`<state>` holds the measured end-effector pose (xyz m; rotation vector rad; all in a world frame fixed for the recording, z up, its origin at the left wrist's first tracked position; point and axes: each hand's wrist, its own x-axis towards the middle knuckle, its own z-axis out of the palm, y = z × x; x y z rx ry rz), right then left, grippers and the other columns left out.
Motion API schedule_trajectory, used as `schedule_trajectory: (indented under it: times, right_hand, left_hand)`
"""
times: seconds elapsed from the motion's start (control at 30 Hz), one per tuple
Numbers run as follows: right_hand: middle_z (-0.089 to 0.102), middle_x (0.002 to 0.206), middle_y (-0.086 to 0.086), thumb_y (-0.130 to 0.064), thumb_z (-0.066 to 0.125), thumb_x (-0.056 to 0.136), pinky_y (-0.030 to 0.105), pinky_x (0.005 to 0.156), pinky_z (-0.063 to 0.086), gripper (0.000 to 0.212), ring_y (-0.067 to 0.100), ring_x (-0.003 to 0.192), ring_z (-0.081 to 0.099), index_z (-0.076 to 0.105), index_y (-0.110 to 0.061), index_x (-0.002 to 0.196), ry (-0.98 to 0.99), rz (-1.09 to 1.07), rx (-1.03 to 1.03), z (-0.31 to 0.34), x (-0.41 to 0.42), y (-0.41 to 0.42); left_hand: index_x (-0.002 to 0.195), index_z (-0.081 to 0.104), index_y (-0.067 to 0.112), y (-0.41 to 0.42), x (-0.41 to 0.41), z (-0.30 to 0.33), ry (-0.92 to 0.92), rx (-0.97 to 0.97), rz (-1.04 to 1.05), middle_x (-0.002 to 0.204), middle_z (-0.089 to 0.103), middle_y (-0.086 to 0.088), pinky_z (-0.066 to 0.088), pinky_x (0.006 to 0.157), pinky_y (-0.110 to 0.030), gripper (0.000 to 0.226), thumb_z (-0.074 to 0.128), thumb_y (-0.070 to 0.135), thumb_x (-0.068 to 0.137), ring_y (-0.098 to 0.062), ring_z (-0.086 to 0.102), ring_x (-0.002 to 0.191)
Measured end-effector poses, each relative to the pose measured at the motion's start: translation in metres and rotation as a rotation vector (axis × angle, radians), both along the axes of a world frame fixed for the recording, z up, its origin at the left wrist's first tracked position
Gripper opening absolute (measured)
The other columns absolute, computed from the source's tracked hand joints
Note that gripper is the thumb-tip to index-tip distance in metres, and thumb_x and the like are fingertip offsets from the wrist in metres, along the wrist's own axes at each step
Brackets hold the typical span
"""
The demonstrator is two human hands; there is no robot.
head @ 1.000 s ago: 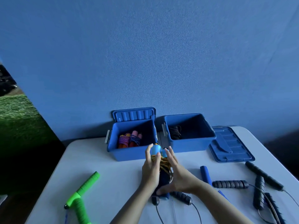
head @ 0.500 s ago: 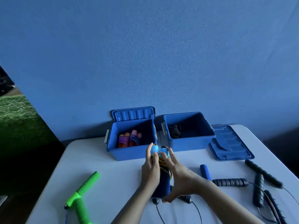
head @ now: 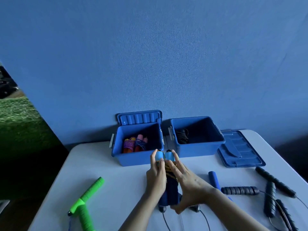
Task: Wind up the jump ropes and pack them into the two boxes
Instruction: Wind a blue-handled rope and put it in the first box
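While both hands, left hand (head: 156, 177) and right hand (head: 188, 185), clasp the wound rope bundle (head: 170, 189), its stiff handles look light; loose cord may slip, so grip mid-bundle

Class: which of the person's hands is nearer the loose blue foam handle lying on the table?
Right. The right hand sits just beside the loose blue foam handle; the left hand is beyond it.

Both boxes, the left box (head: 133, 157) and the right box (head: 200, 147), are blue, as is the loose lid (head: 240, 149) on the white desk (head: 103, 164). The held rope bundle (head: 170, 185) has dark blue handles with light blue caps and orange-yellow cord. Green handles (head: 86, 199) lie left, black ribbed handles (head: 240, 190) right.
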<state>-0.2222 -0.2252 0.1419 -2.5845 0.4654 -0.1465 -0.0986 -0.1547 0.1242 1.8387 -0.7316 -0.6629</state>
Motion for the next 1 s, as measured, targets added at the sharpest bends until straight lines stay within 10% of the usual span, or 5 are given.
schedule_trajectory:
  times: [0.23, 0.47, 0.7, 0.87, 1.0]
  right_hand:
    - [-0.043, 0.146, -0.004, -0.059, 0.082, 0.051, 0.017, 0.111, 0.015, 0.144, 0.013, 0.145, -0.013, -0.021, -0.028, 0.146, 0.068, -0.002, 0.033, -0.001, 0.002, -0.002]
    - [-0.040, 0.147, -0.010, -0.048, 0.085, 0.048, 0.010, 0.105, 0.018, 0.142, 0.008, 0.144, -0.007, -0.014, -0.026, 0.148, 0.035, 0.007, 0.065, -0.004, 0.012, -0.015]
    - [-0.045, 0.143, -0.007, -0.057, 0.082, 0.053, 0.016, 0.114, 0.007, 0.141, 0.010, 0.143, -0.019, -0.019, -0.024, 0.146, 0.038, 0.029, 0.109, -0.019, 0.032, -0.023]
    - [-0.041, 0.146, -0.009, -0.058, 0.081, 0.051, 0.016, 0.113, 0.013, 0.138, 0.006, 0.142, -0.015, -0.009, -0.021, 0.149, -0.005, 0.021, 0.096, -0.013, 0.081, -0.051]
    - [-0.033, 0.151, -0.005, -0.062, 0.080, 0.045, 0.027, 0.117, 0.019, 0.139, 0.010, 0.145, -0.011, -0.001, -0.019, 0.150, -0.028, -0.032, 0.118, -0.012, 0.142, -0.081]
  left_hand:
    - [0.139, 0.033, 0.043, -0.001, 0.003, -0.004, 0.064, 0.055, -0.007, 0.104, 0.063, 0.002, 0.039, 0.064, -0.022, 0.039, 0.033, 0.046, 0.100, -0.015, 0.056, 0.081]
    - [0.142, 0.027, 0.042, -0.003, 0.011, -0.013, 0.010, 0.083, -0.002, 0.091, 0.070, -0.006, 0.038, 0.048, -0.019, 0.044, 0.030, 0.049, 0.099, -0.018, 0.061, 0.065]
    - [0.143, 0.022, 0.049, -0.005, 0.039, -0.014, 0.069, 0.087, -0.034, 0.131, 0.053, 0.009, 0.034, 0.077, -0.020, 0.044, 0.026, 0.051, 0.099, -0.020, 0.056, 0.118]
    - [0.148, 0.027, 0.028, -0.022, 0.116, -0.024, -0.173, 0.043, 0.007, 0.144, 0.042, 0.004, 0.031, 0.093, -0.019, 0.051, 0.030, 0.046, 0.101, -0.018, 0.042, 0.132]
    - [0.131, 0.053, 0.009, -0.028, 0.199, -0.047, -0.562, 0.199, 0.106, 0.111, 0.062, -0.013, 0.050, 0.084, -0.040, 0.050, 0.033, 0.037, 0.094, -0.035, 0.059, 0.101]
